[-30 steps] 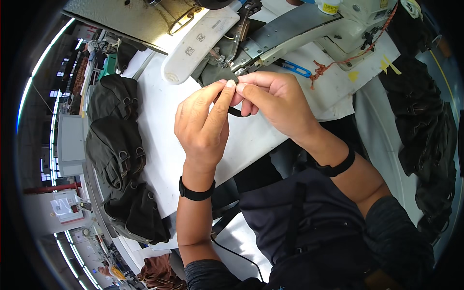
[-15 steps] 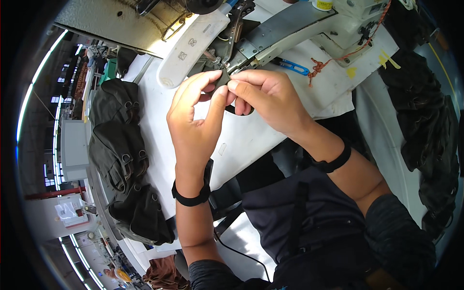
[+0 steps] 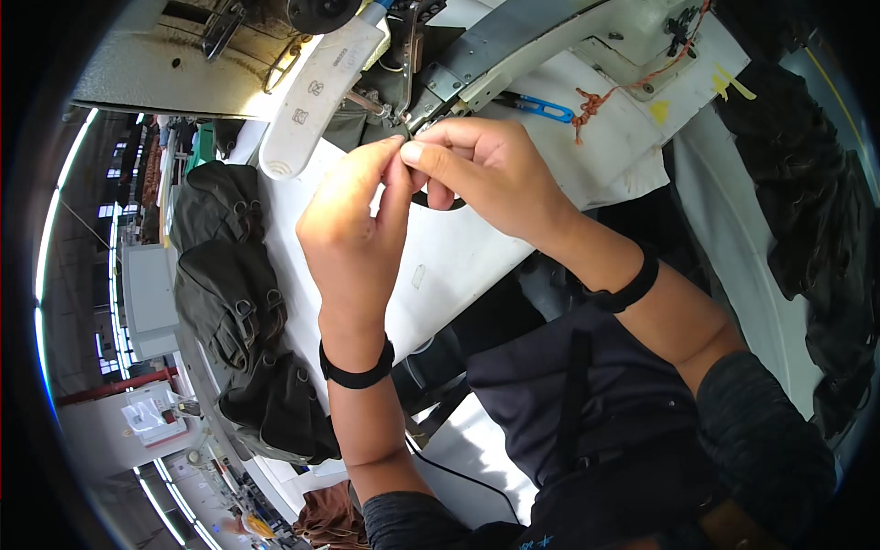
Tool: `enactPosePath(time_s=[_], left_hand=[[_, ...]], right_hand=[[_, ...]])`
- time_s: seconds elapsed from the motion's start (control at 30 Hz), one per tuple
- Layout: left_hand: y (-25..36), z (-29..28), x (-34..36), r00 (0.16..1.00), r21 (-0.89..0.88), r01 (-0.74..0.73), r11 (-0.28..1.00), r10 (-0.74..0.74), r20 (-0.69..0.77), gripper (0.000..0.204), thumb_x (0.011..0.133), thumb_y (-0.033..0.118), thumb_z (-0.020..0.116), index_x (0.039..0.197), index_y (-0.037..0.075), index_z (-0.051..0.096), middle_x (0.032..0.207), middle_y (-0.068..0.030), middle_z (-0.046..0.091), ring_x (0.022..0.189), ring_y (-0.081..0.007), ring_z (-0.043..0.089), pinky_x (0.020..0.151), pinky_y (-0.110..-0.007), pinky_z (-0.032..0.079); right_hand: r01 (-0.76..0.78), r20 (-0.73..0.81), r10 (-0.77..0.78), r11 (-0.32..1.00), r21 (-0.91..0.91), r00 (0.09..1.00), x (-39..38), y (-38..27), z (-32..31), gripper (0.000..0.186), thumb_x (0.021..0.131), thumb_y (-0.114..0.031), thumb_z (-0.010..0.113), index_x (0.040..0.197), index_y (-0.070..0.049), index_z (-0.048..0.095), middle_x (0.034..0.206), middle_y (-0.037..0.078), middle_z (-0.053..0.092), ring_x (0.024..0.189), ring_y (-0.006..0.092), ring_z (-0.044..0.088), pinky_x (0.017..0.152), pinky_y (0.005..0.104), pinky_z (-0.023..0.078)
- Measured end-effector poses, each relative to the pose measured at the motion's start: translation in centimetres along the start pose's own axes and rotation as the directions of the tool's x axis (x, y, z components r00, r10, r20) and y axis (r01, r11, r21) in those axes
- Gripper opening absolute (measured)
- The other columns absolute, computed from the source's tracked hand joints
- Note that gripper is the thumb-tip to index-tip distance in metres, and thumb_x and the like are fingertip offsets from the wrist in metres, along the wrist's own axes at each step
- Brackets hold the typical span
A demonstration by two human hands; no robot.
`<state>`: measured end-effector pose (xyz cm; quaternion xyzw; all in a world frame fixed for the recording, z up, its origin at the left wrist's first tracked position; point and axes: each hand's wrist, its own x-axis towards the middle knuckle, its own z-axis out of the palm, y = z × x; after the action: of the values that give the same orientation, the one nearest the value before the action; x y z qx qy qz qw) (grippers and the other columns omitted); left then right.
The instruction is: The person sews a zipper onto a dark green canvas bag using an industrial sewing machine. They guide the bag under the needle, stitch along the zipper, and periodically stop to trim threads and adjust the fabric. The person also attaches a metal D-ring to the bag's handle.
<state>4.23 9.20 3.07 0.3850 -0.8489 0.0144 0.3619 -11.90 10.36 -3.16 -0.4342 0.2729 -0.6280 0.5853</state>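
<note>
Both hands meet at the needle area of a sewing machine (image 3: 513,50). My left hand (image 3: 353,197) pinches a dark green fabric piece with thumb and forefinger. My right hand (image 3: 490,170) grips the same piece beside it, thumb on top and fingers curled below. Most of the piece is hidden by the fingers; a dark curved edge (image 3: 442,203) of it shows under the right fingers. More dark green fabric (image 3: 344,128) lies just past the left fingertips, beside the machine's metal foot parts (image 3: 390,112).
A white rounded machine arm (image 3: 316,105) juts out at upper left. Blue thread snips (image 3: 543,107) and a knotted orange cord (image 3: 587,112) lie right of the hands. Dark green bags (image 3: 229,298) line the table's left side; dark fabric (image 3: 793,202) hangs at right.
The view has shifted, so the machine sits further left and higher. Both hands stay at the needle area, and the left fingers have drawn closer together on the fabric.
</note>
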Motion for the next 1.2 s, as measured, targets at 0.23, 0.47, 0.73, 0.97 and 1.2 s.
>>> enactPosePath(time_s=[0.23, 0.47, 0.73, 0.97, 1.2], left_hand=[[-0.6, 1.2, -0.7, 0.937, -0.157, 0.283, 0.946, -0.308, -0.165, 0.012, 0.093, 0.002, 0.078, 0.105, -0.001, 0.079, 0.090, -0.0088, 0.079, 0.078, -0.0140, 0.076, 0.071, -0.029, 0.061], [0.6, 1.6, -0.3, 0.976, -0.150, 0.166, 0.975, -0.183, -0.114, 0.015, 0.094, 0.002, 0.079, 0.108, -0.001, 0.079, 0.098, -0.0111, 0.079, 0.088, -0.0158, 0.076, 0.075, -0.030, 0.063], [0.9, 1.5, 0.2, 0.977, 0.002, 0.184, 0.983, -0.183, -0.107, 0.011, 0.094, 0.005, 0.079, 0.105, 0.002, 0.078, 0.093, -0.0081, 0.078, 0.081, -0.0150, 0.075, 0.070, -0.029, 0.062], [-0.7, 0.8, 0.8, 0.991, 0.236, -0.090, 0.967, 0.110, -0.072, 0.014, 0.092, 0.001, 0.081, 0.106, 0.001, 0.078, 0.095, -0.0082, 0.079, 0.081, -0.0139, 0.075, 0.075, -0.028, 0.062], [0.2, 1.0, 0.4, 0.996, 0.001, 0.081, 0.997, -0.081, -0.040, 0.015, 0.094, 0.001, 0.081, 0.108, -0.002, 0.076, 0.098, -0.0081, 0.079, 0.085, -0.0120, 0.075, 0.078, -0.027, 0.063]], right_hand=[[0.040, -0.129, -0.053, 0.994, -0.100, 0.990, -0.1, 1.4, 0.8, 0.017, 0.103, -0.013, 0.068, 0.098, 0.002, 0.075, 0.077, -0.001, 0.069, 0.068, 0.0027, 0.060, 0.060, 0.0204, 0.047], [0.022, -0.153, -0.023, 1.000, -0.009, 0.988, -0.3, 1.3, 0.7, 0.022, 0.101, -0.018, 0.069, 0.092, 0.002, 0.074, 0.072, 0.000, 0.067, 0.062, 0.0029, 0.055, 0.054, 0.0233, 0.044], [0.017, -0.083, -0.024, 0.997, -0.078, 0.996, 0.5, 0.9, -0.1, 0.025, 0.099, -0.018, 0.071, 0.084, 0.001, 0.071, 0.067, 0.000, 0.064, 0.057, 0.0037, 0.050, 0.050, 0.0254, 0.040], [0.067, -0.090, -0.076, 0.992, -0.104, 0.993, 0.5, 0.9, -0.3, 0.025, 0.096, -0.016, 0.070, 0.079, 0.002, 0.068, 0.064, -0.002, 0.061, 0.059, 0.0033, 0.048, 0.050, 0.0269, 0.037], [0.083, -0.009, -0.086, 0.979, -0.184, 0.996, 0.7, 0.8, -1.5, 0.024, 0.097, -0.019, 0.071, 0.084, 0.001, 0.069, 0.066, 0.002, 0.064, 0.058, 0.0078, 0.052, 0.054, 0.0296, 0.042]])
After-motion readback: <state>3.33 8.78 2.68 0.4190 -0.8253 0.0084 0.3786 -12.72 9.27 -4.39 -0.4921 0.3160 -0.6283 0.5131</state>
